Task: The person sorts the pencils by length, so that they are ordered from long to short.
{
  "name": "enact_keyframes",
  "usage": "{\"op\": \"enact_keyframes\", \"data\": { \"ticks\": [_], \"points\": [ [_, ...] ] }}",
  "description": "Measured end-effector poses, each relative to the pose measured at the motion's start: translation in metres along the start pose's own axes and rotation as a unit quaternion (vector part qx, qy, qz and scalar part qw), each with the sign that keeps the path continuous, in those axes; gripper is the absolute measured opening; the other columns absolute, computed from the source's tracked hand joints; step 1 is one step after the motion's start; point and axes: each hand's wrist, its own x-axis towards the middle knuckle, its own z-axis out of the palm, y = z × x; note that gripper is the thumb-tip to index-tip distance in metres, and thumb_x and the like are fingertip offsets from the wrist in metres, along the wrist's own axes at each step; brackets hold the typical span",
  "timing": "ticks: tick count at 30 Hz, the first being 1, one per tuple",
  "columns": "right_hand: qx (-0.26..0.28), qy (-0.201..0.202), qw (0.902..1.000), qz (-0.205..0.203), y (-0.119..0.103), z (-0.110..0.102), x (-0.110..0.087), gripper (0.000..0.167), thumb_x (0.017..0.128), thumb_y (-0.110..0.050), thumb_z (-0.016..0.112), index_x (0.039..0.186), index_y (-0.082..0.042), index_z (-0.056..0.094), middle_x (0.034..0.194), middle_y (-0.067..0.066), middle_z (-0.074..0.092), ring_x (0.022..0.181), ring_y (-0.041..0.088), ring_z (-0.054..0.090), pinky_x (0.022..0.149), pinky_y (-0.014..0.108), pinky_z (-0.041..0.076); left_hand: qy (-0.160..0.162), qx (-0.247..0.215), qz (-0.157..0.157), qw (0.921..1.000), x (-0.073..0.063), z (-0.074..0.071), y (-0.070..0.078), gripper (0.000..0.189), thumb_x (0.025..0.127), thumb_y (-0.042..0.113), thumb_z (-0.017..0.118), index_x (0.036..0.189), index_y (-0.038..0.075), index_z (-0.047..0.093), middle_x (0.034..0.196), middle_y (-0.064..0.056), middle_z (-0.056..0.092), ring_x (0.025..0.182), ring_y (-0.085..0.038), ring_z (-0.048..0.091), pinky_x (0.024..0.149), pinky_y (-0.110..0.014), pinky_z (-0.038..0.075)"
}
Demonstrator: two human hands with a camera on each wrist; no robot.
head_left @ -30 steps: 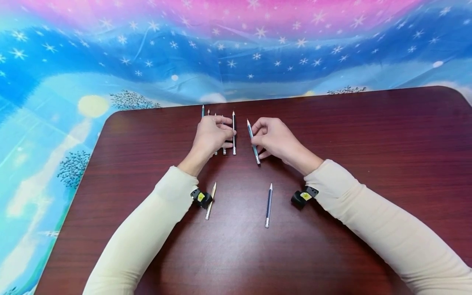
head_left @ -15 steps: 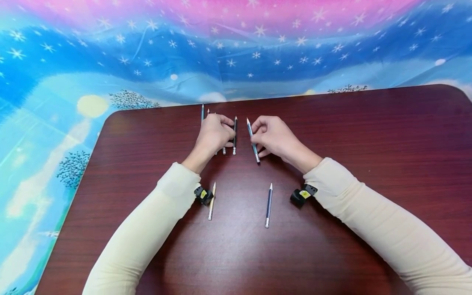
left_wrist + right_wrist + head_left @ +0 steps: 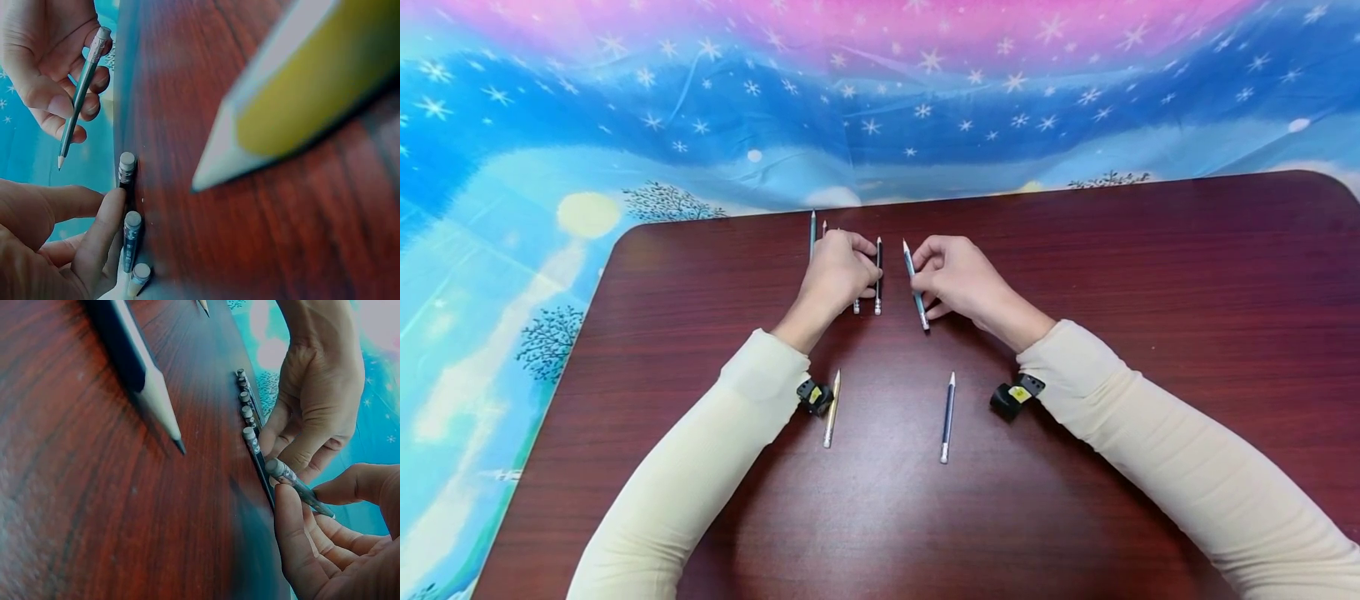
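My left hand [image 3: 837, 271] pinches a black pencil [image 3: 879, 254] at the right end of a row, its fingertips at the shaft in the left wrist view. Several other pencils lie side by side under and left of this hand, partly hidden; a teal one [image 3: 812, 227] shows at the far left. My right hand [image 3: 962, 275] grips a blue-green pencil [image 3: 914, 282] between thumb and fingers, point away from me and slightly tilted. In the right wrist view, the white eraser [image 3: 275, 467] of this pencil shows close by the row.
Nearer to me on the brown table [image 3: 880, 533] lie a gold-yellow pencil [image 3: 831, 417], beside the left wrist camera, and a dark blue pencil [image 3: 948, 417] to its right. A snowflake-printed cloth [image 3: 880, 100] hangs behind the table's far edge.
The black pencil has shifted slightly right and toward me, its point now lower, as the left hand moved a little right. The right hand holds its pencil in almost the same place.
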Motion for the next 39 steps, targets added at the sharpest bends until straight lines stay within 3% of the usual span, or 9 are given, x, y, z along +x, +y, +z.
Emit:
{"op": "enact_keyframes", "data": {
  "ticks": [11,18,28,35,39],
  "points": [
    [-0.001,0.0,1.0,0.003,0.0,0.0001,0.0004,0.015,0.095,0.003,0.06,0.11,0.002,0.055,0.077,0.002,0.061,0.06,0.015,0.06,0.056,0.029,0.061,0.013,0.018,-0.004,0.9997,0.0017,-0.0033,-0.0015,0.024,0.093,-0.004,0.067,0.117,0.0,0.071,0.097,-0.015,0.077,0.07,-0.015,0.076,0.065,-0.026,0.065],
    [0.0,-0.002,1.0,0.005,0.0006,0.0006,0.0016,0.016,0.096,0.002,0.06,0.111,0.002,0.055,0.077,0.003,0.061,0.062,0.017,0.061,0.057,0.03,0.061,0.016,0.002,-0.004,0.9999,-0.0001,-0.0041,-0.0039,0.025,0.095,-0.005,0.064,0.118,0.0,0.069,0.093,-0.012,0.071,0.076,-0.017,0.075,0.071,-0.028,0.066],
    [0.003,-0.004,1.0,0.007,0.003,0.0015,0.0034,0.016,0.095,0.002,0.06,0.111,0.002,0.055,0.077,0.003,0.061,0.061,0.016,0.061,0.056,0.028,0.061,0.02,-0.002,-0.004,0.9998,-0.0021,-0.0057,-0.006,0.025,0.097,-0.003,0.063,0.122,-0.002,0.069,0.117,-0.013,0.069,0.09,-0.023,0.08,0.075,-0.03,0.066],
    [0.0,-0.003,1.0,0.007,0.0042,0.0017,0.0054,0.016,0.096,0.002,0.06,0.111,0.002,0.055,0.079,0.004,0.062,0.062,0.016,0.061,0.057,0.029,0.061,0.02,-0.011,-0.007,0.9997,-0.0017,-0.0057,-0.0067,0.024,0.097,-0.004,0.063,0.12,-0.002,0.069,0.113,-0.014,0.069,0.091,-0.023,0.079,0.075,-0.03,0.066],
    [0.001,-0.002,1.0,0.008,0.0031,0.0023,0.0076,0.016,0.096,0.001,0.06,0.111,0.002,0.055,0.079,0.004,0.061,0.062,0.017,0.062,0.057,0.03,0.062,0.017,-0.014,-0.007,0.9997,-0.0019,-0.0061,-0.0064,0.024,0.096,-0.005,0.063,0.119,-0.002,0.069,0.119,-0.014,0.067,0.092,-0.023,0.079,0.076,-0.03,0.066]
  ]
}}
